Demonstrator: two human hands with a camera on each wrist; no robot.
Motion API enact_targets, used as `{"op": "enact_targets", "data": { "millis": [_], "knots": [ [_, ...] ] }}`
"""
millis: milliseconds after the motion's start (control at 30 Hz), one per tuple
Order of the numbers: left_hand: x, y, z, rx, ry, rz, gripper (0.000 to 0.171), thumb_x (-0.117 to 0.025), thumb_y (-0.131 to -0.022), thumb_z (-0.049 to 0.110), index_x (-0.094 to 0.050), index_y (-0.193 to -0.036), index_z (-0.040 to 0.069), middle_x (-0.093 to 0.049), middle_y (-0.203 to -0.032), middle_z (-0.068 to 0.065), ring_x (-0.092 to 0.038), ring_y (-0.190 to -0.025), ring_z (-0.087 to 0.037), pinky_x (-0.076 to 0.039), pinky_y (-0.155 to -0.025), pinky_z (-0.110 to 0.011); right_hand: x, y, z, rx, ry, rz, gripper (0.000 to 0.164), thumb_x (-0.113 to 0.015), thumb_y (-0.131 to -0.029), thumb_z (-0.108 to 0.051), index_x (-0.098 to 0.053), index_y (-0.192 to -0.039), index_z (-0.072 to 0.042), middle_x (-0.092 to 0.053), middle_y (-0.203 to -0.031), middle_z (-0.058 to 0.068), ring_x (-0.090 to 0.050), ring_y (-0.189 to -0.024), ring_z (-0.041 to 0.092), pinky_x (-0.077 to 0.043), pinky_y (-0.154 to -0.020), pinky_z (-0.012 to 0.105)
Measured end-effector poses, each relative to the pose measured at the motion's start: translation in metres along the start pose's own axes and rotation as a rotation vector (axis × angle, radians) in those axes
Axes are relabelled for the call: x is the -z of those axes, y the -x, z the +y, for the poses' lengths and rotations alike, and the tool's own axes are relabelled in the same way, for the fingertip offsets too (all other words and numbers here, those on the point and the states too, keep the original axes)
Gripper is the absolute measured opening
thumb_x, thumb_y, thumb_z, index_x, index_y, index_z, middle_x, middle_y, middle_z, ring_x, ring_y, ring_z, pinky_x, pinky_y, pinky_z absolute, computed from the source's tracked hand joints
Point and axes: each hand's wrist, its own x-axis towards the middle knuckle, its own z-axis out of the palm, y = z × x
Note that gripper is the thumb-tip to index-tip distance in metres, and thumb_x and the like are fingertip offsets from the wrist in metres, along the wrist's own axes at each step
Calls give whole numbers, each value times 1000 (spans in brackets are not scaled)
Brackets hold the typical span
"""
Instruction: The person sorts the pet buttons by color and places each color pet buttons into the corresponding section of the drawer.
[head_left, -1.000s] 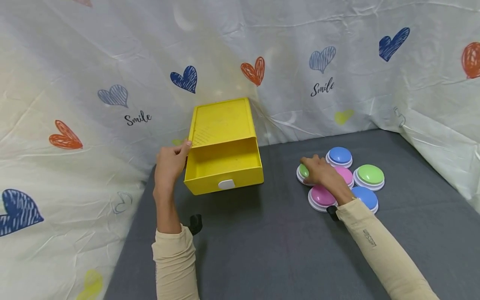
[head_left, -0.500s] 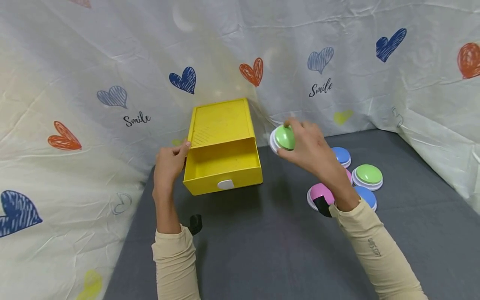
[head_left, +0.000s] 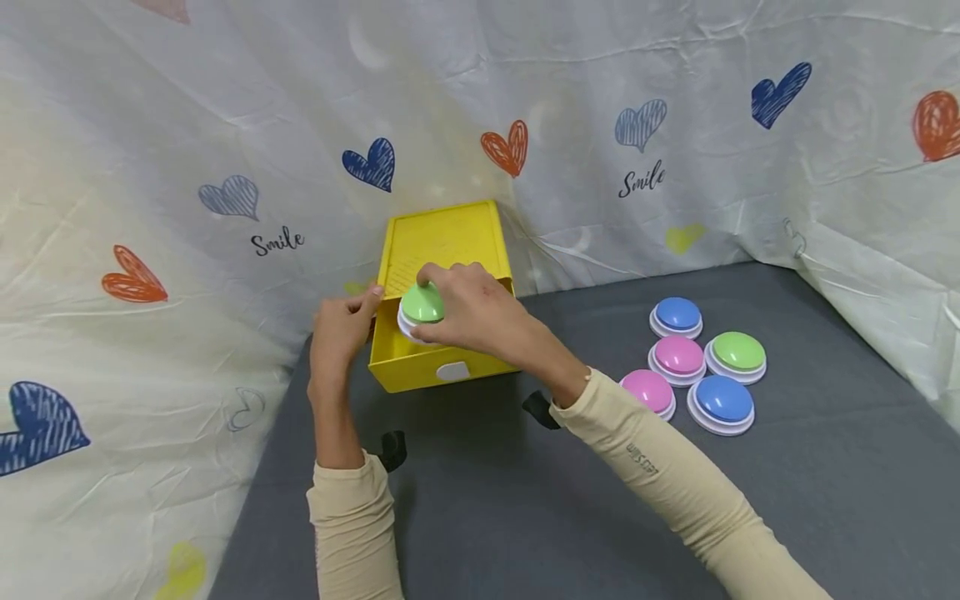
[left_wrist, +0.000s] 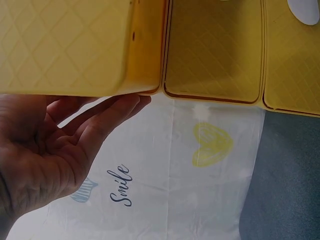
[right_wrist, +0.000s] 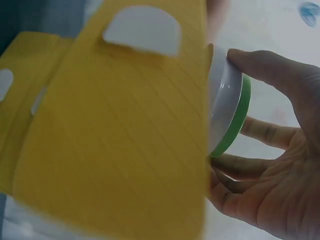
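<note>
Green button [head_left: 423, 302]: glossy dome, white round base, pinched in my right hand's [head_left: 487, 312] fingers at the opening of the pulled-out drawer [head_left: 408, 377]. Yellow drawer unit [head_left: 442, 237]: diamond-embossed plastic; my left hand [head_left: 337, 342] grips its upper corner. Five more domed buttons [head_left: 678, 356], pink, blue, green, sit clustered on the grey table [head_left: 487, 500]. Wrinkled, heart-printed sheet [head_left: 562, 67] behind.

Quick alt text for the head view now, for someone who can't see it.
The right hand holds a green push button at the open drawer of a yellow drawer unit, while the left hand holds the unit's left edge. On the dark gray tabletop to the right sit two blue buttons, two pink buttons and a second green button.
</note>
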Motion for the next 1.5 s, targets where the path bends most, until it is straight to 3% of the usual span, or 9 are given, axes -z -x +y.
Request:
{"op": "enact_targets", "data": {
  "millis": [233, 467, 533, 700, 867, 1000, 1167, 1333, 1500],
  "knots": [
    [-5, -1, -1, -22, 12, 10, 62, -53, -105, 59, -75, -87, 4, -46, -51, 12, -47, -53, -11, -39, -53, -27, -20, -18, -6, 16, -1, -106, 54, -80, -91, -45, -65, -130, -11, -69, -107, 2, -60, -90, 16, -50, -75, 22],
    [-6, -3, -1, -38, 8, 18, 64, -53, -106, 56, -53, -57, 15, -38, -46, 9, -36, -45, -12, -31, -47, -28, -29, -31, -5, -19, -43, -202, 36, -83, -90, -40, -69, -105, -10, -61, -84, 0, -56, -71, 14, -42, -63, 19],
    [-5, -2, -1, -21, 21, 15, 64, -54, -106, 56, -52, -56, 15, -33, -44, 10, -33, -44, -13, -29, -46, -28, -31, -33, -5, -15, -30, -224, 34, -83, -91, -34, -68, -107, -8, -60, -85, 1, -56, -72, 14, -41, -64, 19],
    [-4, -1, -2, 1, 22, 26, 61, -53, -105, 57, -66, -70, 9, -38, -45, 9, -47, -52, -13, -37, -51, -28, -30, -35, -5, -1, 33, -279, 30, -82, -93, -24, -69, -114, -6, -66, -99, 5, -58, -80, 17, -45, -71, 21],
    [-4, 0, -2, -9, 13, 25, 62, -52, -105, 57, -66, -72, 6, -39, -46, 9, -46, -50, -14, -36, -50, -29, -27, -32, -4, 17, 59, -301, 37, -78, -95, -36, -72, -119, -9, -69, -99, 2, -59, -76, 14, -49, -71, 21],
    [-3, 0, -3, -2, 11, 21, 61, -53, -106, 56, -67, -74, 6, -37, -46, 9, -44, -49, -14, -35, -49, -29, -22, -18, 1, 35, 19, -238, 36, -71, -100, -39, -71, -120, -10, -65, -90, 1, -56, -71, 12, -44, -67, 20],
    [-7, -1, -4, -7, 9, 11, 63, -52, -105, 59, -61, -70, 7, -35, -47, 9, -44, -51, -14, -35, -51, -30, 2, 17, 17, 22, -16, -39, 32, -69, -103, -28, -70, -126, -6, -75, -115, 6, -67, -94, 18, -56, -86, 30],
    [-7, -2, -4, -15, 19, 13, 64, -52, -105, 59, -55, -64, 11, -34, -47, 9, -39, -50, -15, -32, -50, -30, 28, 56, 49, -71, -53, 118, 27, -70, -102, -22, -72, -122, -6, -75, -119, 9, -68, -108, 26, -58, -96, 40],
    [-6, -2, -8, -12, 10, 15, 64, -52, -105, 59, -62, -69, 7, -34, -47, 9, -47, -56, -13, -36, -53, -29, 44, 94, 95, -195, -32, 182, 28, -71, -101, -22, -71, -123, -5, -74, -124, 13, -69, -113, 32, -57, -98, 48]
  ]
}}
